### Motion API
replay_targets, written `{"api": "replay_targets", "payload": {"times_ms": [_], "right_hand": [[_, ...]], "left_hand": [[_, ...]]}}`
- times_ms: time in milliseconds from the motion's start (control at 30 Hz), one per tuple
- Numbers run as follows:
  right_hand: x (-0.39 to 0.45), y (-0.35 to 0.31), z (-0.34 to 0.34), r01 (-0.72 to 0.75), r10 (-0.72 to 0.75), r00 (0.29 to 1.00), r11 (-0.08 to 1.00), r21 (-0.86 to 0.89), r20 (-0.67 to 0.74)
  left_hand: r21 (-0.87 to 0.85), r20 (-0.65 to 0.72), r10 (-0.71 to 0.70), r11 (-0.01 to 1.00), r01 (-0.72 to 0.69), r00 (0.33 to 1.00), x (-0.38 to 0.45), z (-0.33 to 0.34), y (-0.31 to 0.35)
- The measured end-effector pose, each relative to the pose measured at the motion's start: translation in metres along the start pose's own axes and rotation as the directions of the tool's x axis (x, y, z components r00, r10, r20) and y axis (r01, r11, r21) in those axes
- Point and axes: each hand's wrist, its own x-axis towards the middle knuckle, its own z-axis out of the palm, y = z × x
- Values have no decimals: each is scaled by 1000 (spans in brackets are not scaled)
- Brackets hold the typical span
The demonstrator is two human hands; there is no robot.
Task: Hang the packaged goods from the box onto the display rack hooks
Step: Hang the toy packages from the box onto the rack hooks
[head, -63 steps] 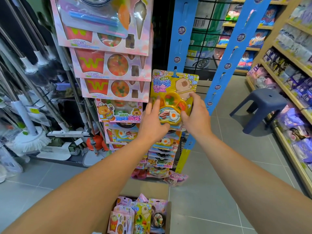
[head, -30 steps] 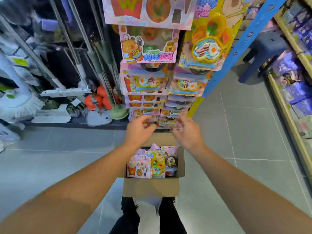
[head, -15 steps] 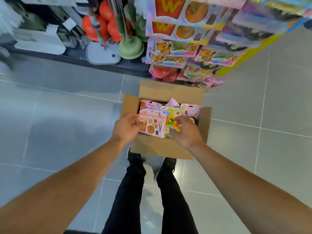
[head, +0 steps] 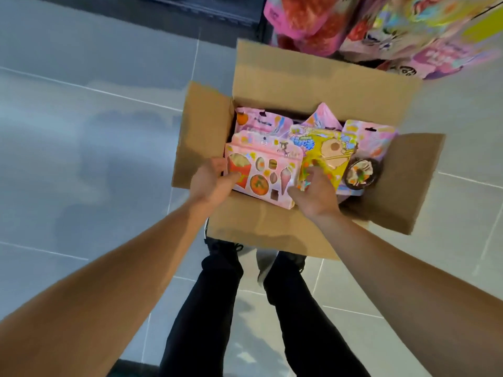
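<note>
Reaching into the floor box (head: 253, 229), both hands, left hand (head: 211, 183) and right hand (head: 315, 195), gripped the pink food-toy pack (head: 261, 170) by its near corners to lift it for hanging.

Both hands in open cardboard box (head: 261, 85) on grey tile floor (head: 81, 131).
Left hand (head: 211, 183) grips pink food-print pack (head: 262, 170) at left edge; right hand (head: 315, 194) holds its right edge, fingers on yellow pack (head: 326, 156).
</note>
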Motion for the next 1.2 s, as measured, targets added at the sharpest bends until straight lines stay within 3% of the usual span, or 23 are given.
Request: {"api": "replay_targets", "payload": {"times_ms": [267, 367, 533, 633, 867, 1067, 1200], "right_hand": [[25, 10, 47, -46, 60, 995, 983, 177, -79], [22, 14, 38, -78, 113, 989, 943, 323, -92], [16, 37, 11, -110, 119, 993, 879, 464, 10], [6, 45, -2, -143, 128, 990, 834, 532, 66], [-54, 22, -54, -114, 143, 990, 807, 580, -3], [-146, -20, -133, 48, 93, 974, 806, 590, -206], [-215, -42, -189, 113, 77, 956, 791, 601, -282]], "left_hand": [[-125, 69, -27, 991, 36, 997, 45, 23, -28], [-139, 24, -44, 989, 47, 999, 43, 23, -25], [-118, 40, -19, 993, 23, 999, 43, 24, -17], [-238, 101, 26, 971, -1, 995, 31, 26, -10], [-315, 87, 18, 949, 10, 996, -34, -2, 29], [-358, 129, 154, 929, -99, 980, -132, -48, 94], [-368, 79, 237, 910, -193, 968, -209, -70, 138]]}}
